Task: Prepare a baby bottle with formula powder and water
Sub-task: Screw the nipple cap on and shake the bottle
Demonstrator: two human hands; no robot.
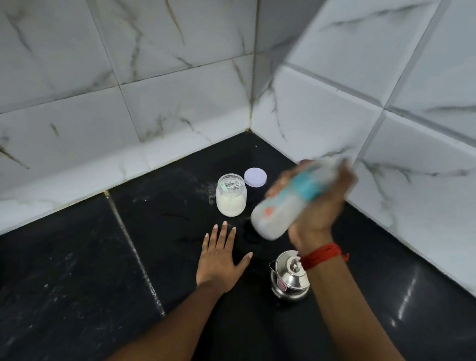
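Observation:
My right hand (pixel 320 208) grips a baby bottle (pixel 282 210) with a teal collar, tilted and held above the black counter; the bottle is blurred by motion and looks cloudy white inside. My left hand (pixel 219 258) lies flat on the counter with fingers spread, holding nothing. Behind it stands an open glass jar of white formula powder (pixel 230 198) with a small scoop inside. The jar's pale lilac lid (pixel 255 177) rests on the counter just behind the jar. A small steel lidded pot (pixel 290 278) sits below my right wrist.
The black stone counter (pixel 76 281) meets white marble-patterned tiled walls (pixel 154 70) in a corner behind the jar. Spilled white powder dusts the counter beside the jar. A red thread band circles my right wrist.

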